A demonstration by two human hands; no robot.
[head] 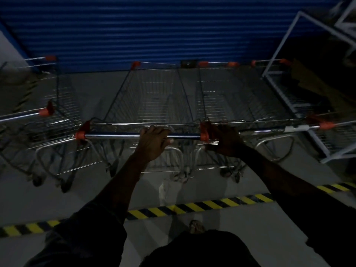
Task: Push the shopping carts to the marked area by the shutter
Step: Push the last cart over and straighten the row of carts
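Wrapped round the handle bar (125, 135) with the fingers (155, 130) of the left hand (152, 142). Clamped with the right hand (224, 140) at the bar's right end by the orange cap (203, 132); too dark to tell bar from frame there. Middle cart (152, 97) already past the hazard tape (192, 207), nose near the blue shutter (134, 31), between a left cart (57, 112) and a right cart (231, 97). Likely stiff, rattly steel, light when empty, castors prone to wander; best held wide on the bar to steer
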